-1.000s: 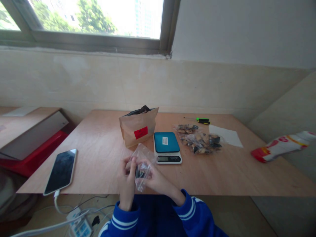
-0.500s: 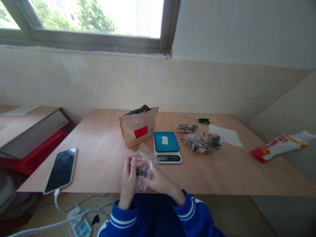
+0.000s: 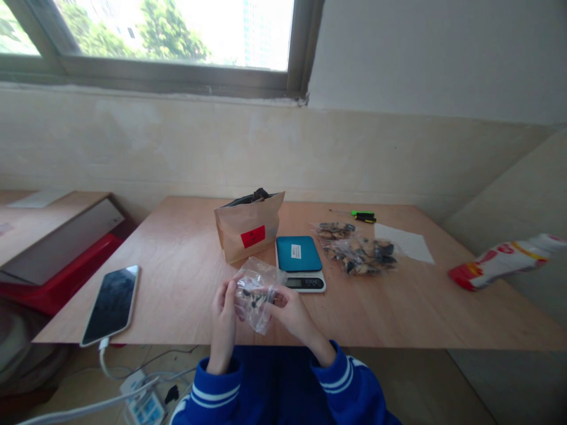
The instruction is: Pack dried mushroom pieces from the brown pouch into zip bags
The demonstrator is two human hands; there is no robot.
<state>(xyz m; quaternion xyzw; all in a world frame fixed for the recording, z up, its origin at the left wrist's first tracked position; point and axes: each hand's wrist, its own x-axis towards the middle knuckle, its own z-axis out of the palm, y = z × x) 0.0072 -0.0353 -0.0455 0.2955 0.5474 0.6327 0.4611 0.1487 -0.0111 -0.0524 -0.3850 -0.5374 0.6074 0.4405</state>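
Between my two hands is a clear plastic bag [image 3: 254, 289] with small dark and pale pieces inside. My left hand [image 3: 224, 307] pinches its left side, thumb on top. My right hand [image 3: 290, 310] grips the bag's right side, its fingertips partly hidden by the film. Just beyond stands a brown paper pouch [image 3: 230, 227] with a red label and dark pieces showing at its open top. Right of the pouch lies a kitchen scale [image 3: 305, 260] with a blue plate, nothing on it. Clear bags of dark and tan dried pieces [image 3: 361, 257] lie to the scale's right.
A phone [image 3: 113, 304] on a charging cable lies at the left edge of the wooden table [image 3: 390, 319]. Screwdrivers [image 3: 364, 216] and a white paper sheet [image 3: 407, 243] lie at the back right. A red and white bottle [image 3: 505, 262] is at the right.
My hands have moved slightly apart, spreading the bag flatter between them, so its contents show more clearly. The pouch, scale and other bags stay put.
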